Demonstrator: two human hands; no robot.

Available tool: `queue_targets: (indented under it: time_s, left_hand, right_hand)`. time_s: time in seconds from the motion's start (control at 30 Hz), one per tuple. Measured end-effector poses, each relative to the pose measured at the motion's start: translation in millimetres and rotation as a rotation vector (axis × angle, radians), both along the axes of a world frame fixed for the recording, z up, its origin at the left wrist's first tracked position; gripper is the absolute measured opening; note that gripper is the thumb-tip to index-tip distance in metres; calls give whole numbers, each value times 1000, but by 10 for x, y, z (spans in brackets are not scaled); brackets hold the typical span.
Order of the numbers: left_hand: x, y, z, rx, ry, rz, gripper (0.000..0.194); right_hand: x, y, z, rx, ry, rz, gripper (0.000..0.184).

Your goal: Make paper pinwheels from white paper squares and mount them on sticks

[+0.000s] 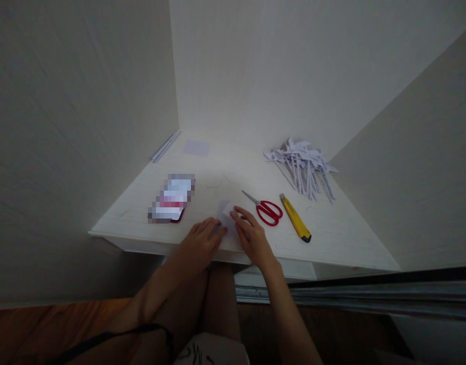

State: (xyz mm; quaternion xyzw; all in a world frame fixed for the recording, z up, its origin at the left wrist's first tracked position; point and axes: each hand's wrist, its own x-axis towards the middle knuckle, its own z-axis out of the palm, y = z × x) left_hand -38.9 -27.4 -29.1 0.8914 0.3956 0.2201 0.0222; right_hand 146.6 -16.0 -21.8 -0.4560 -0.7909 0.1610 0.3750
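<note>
A small piece of white paper (225, 209) lies near the front edge of the white tabletop. One corner of it is lifted or folded over, pinched between the thumb and fingers of my right hand (251, 232). My left hand (204, 237) rests on the paper's left side, its fingers bent and pressing down; part of the sheet is hidden under them. Just right of my right hand lie scissors (269, 212) with red handles, their closed blades pointing to the back left. Beside them is a yellow utility knife (295, 219).
A heap of paper pinwheels on paper sticks (303, 165) lies at the back right. A phone (175, 197) with a blurred screen lies on the left. Thin rolled paper sticks (166, 146) and a flat paper piece (196, 147) are at the back left. White walls enclose the tabletop (225, 175).
</note>
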Motion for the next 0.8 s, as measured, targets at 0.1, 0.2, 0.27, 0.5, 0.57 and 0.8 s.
queue_targets:
  time_s: [0.1, 0.2, 0.27, 0.5, 0.57, 0.8]
  left_hand:
    - [-25, 18, -20, -4, -53, -2, 32]
    - [-65, 35, -16, -42, -108, -21, 30]
    - [-101, 40, 1, -65, -127, -21, 29]
    - [-223, 24, 23, -58, -39, -41, 34]
    - [-235, 27, 7, -35, -10, -54, 37]
    - [-239, 48, -37, 0, 25, -74, 37]
  right_hand:
    - [7, -10, -3, -50, -24, 65, 39]
    - [9, -27, 6, -50, 1, 92, 38]
    - [14, -37, 17, -57, 17, 106, 38]
    - [51, -45, 53, -74, 56, 109, 37]
    - [49, -45, 62, -88, 27, 112, 36]
    - [-68, -11, 57, -43, 37, 45, 23]
